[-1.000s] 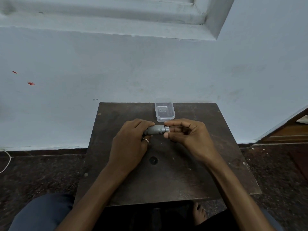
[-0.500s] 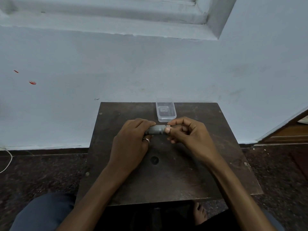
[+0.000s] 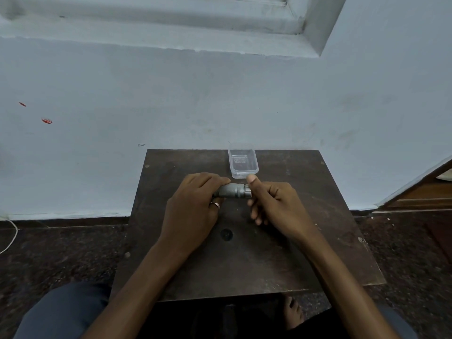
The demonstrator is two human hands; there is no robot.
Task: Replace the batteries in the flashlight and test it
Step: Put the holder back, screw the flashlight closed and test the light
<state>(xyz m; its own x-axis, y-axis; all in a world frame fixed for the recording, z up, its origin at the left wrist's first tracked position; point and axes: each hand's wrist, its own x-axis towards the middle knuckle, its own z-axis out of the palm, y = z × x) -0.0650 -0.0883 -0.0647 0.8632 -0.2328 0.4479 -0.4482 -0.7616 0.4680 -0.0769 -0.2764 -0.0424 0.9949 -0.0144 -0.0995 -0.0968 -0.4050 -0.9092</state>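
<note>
Flashlight (image 3: 234, 191) held level above the dark bench (image 3: 305, 241), just in front of a clear plastic box (image 3: 243, 162). Left hand (image 3: 193, 211) wrapped closed around its body; right hand (image 3: 274, 204) pinching the silver end, thumb up, other fingers loosely curled.

Dim, bluish, even light; soft shadows; slight wide-angle bending at edges; focus sharp.
</note>
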